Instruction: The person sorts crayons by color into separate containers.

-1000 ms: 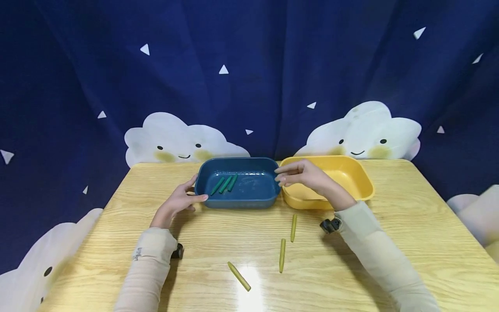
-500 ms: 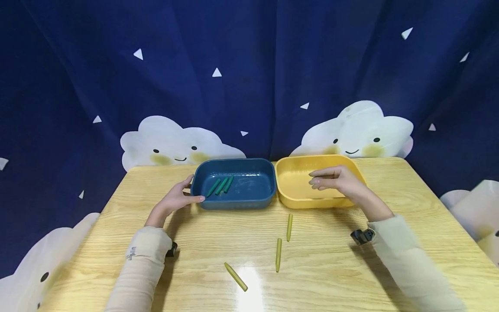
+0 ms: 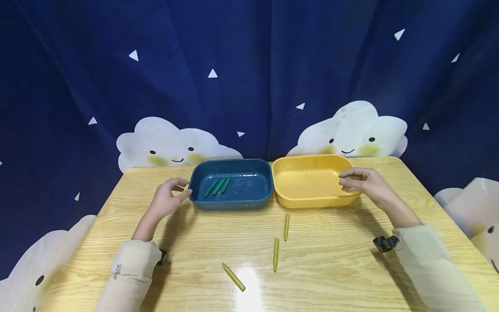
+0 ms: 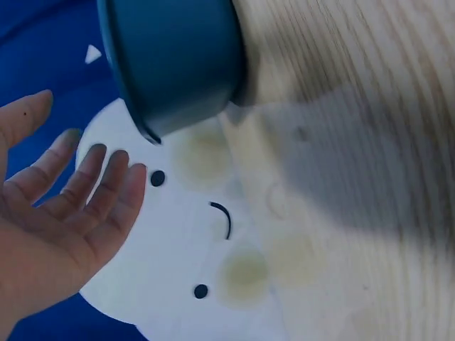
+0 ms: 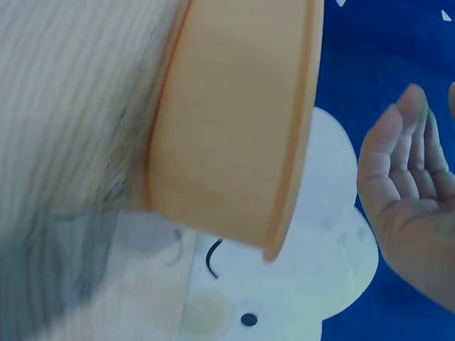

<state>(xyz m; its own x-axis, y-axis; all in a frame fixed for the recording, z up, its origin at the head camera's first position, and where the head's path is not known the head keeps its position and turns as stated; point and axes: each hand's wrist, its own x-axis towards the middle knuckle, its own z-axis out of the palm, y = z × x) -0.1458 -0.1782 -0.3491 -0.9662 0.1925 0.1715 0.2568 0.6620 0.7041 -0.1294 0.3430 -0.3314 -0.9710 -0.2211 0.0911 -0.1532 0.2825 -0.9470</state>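
Note:
A dark blue plastic bin (image 3: 234, 205) stands at the back of the table with three green crayons (image 3: 218, 187) lying in its left half. My left hand (image 3: 165, 199) is just left of this bin; the left wrist view shows its spread, slightly bent fingers apart from the bin's wall. Directly right of the blue bin is a yellow bin (image 3: 312, 203) with nothing visible inside. My right hand (image 3: 370, 185) hovers at the yellow bin's right rim, and in the right wrist view its loosely bent fingers (image 5: 380, 145) hold nothing.
Three yellow crayons lie on the wooden table (image 3: 327, 277): one (image 3: 286, 227) in front of the bins, another (image 3: 276, 255) nearer, and a slanted one (image 3: 233, 277) nearest. Behind the table hangs a dark blue curtain (image 3: 234, 104) with clouds and triangles.
My right hand has moved right, from between the bins, across the yellow bin to its right rim. My left hand has let go of the blue bin's left edge and drawn slightly left.

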